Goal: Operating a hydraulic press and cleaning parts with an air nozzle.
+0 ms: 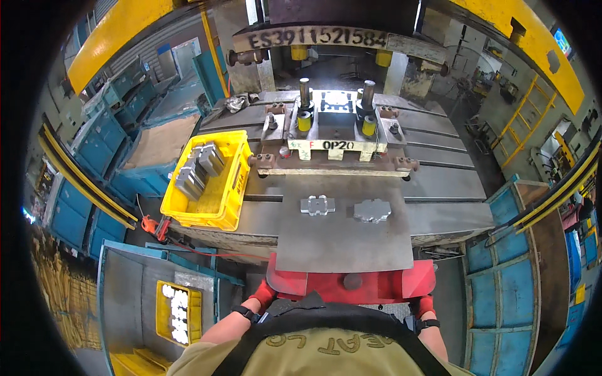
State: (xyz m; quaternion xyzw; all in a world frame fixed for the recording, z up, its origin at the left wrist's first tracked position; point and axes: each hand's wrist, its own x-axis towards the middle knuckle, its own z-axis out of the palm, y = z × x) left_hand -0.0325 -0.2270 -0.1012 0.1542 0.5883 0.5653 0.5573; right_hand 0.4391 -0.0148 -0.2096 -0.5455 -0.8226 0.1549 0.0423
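Note:
My left hand [263, 293], in a red glove, is at the left end of a red control box [382, 285] in front of me. At its right end is my right hand [425, 305], also red-gloved. The box hides the fingers of both hands, so their grip does not show. Beyond the box lies a bare steel plate [345, 247]. Two flat silver metal parts rest on it side by side, a left part [318, 205] and a right part [372, 210]. Farther back, a bright metal part [337, 101] sits in the press die [338, 133].
A yellow crate [241, 182] with several stacked metal parts stands left on the press bed [439, 175]. The press ram [332, 39] hangs above the die. Lower left, a blue bin [128, 288] contains a yellow tray [196, 316] of parts. Blue panels [501, 269] stand at right.

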